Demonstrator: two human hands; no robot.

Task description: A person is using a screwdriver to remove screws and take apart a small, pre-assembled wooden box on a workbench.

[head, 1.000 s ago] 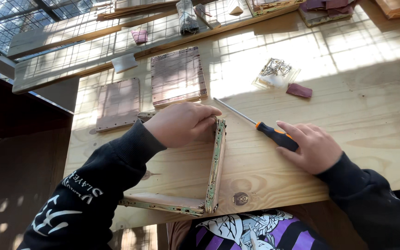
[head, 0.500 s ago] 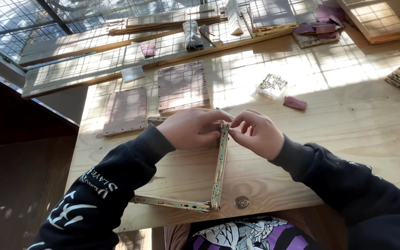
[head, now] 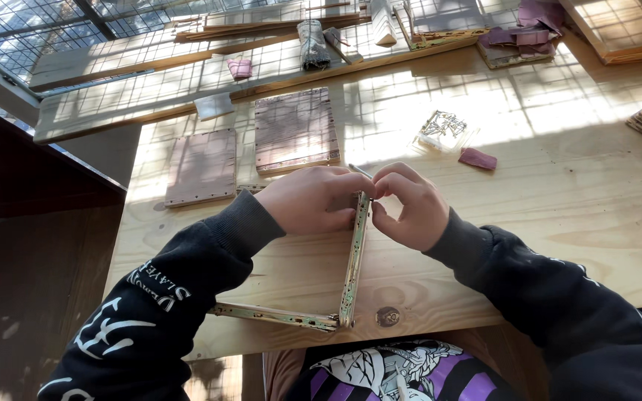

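I see two wood panels [head: 261, 152] far left on the bench. My left hand [head: 313, 199] pinches the frame [head: 353, 260] top, mid-bench, standing on edge. Right hand [head: 409, 204] fingers closed on same corner. Clear packet [head: 442, 128] beyond, right.

The table [head: 559, 223] is pale, matt, knotty wood; the wooden frame [head: 354, 260] at centre looks weathered and stained.

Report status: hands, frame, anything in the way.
Left hand and right hand both pinch the wooden frame at its top corner. Small clear packet beyond, clear of hands.
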